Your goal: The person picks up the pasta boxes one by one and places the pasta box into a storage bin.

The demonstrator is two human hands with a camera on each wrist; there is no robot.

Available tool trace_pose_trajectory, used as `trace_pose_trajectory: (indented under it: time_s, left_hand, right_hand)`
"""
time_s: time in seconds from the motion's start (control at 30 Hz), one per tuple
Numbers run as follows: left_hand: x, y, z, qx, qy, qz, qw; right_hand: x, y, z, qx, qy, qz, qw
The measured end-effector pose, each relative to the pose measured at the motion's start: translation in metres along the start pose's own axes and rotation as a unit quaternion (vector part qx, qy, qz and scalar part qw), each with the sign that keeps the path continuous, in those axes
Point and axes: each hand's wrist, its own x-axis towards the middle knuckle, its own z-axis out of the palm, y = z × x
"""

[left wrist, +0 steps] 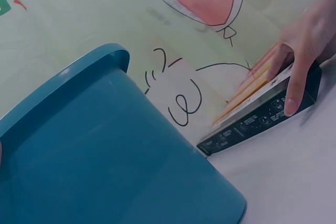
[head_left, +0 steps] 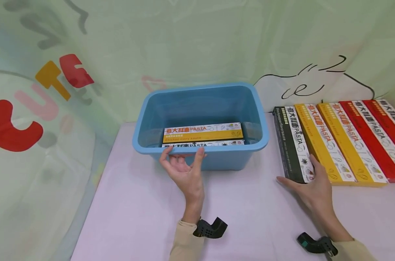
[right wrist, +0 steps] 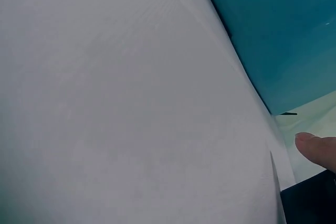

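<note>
My left hand holds the front rim of a blue plastic bin, thumb and a fingertip up at the rim, the other fingers partly hidden beneath it. Inside the bin lie a yellow-and-white pasta box and, in front of it, another pasta box mostly hidden by the rim. On the right, my right hand grips the near end of a black pasta box, thumb along its left side and fingers over the other. In the right wrist view only a fingertip shows beside the dark box.
Two yellow pasta boxes and two red ones lie side by side right of the black box. A printed green curtain hangs behind the bin. The table has a pale cover.
</note>
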Motion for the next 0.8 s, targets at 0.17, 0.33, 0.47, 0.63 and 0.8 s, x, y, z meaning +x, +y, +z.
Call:
trace_pose_trajectory:
  time_s: [0.17, 0.33, 0.47, 0.63, 0.8]
  left_hand:
    - [0.0002, 0.0009, 0.0006, 0.003, -0.001, 0.002, 1.0000]
    - [0.0015, 0.0007, -0.0005, 0.002, 0.001, 0.005, 1.0000]
    - [0.0016, -0.0002, -0.0011, 0.002, -0.001, 0.006, 1.0000]
    - [0.0002, -0.0006, -0.0009, 0.003, -0.004, 0.006, 1.0000]
    - [-0.0006, -0.0011, -0.0012, 0.001, -0.004, 0.002, 1.0000]
  right_hand:
    - [0.0026, 0.0005, 0.0019, 0.007, 0.002, 0.003, 1.0000]
    - [0.0031, -0.0023, 0.0041, 0.010, -0.003, 0.006, 0.9999]
    - [0.0036, -0.0044, 0.0042, 0.008, -0.001, 0.027, 0.9996]
    - [0.0023, -0.0041, 0.0016, 0.009, 0.003, 0.056, 0.9984]
    - [-0.0028, -0.0028, -0.0015, 0.039, 0.015, 0.054, 0.9977]
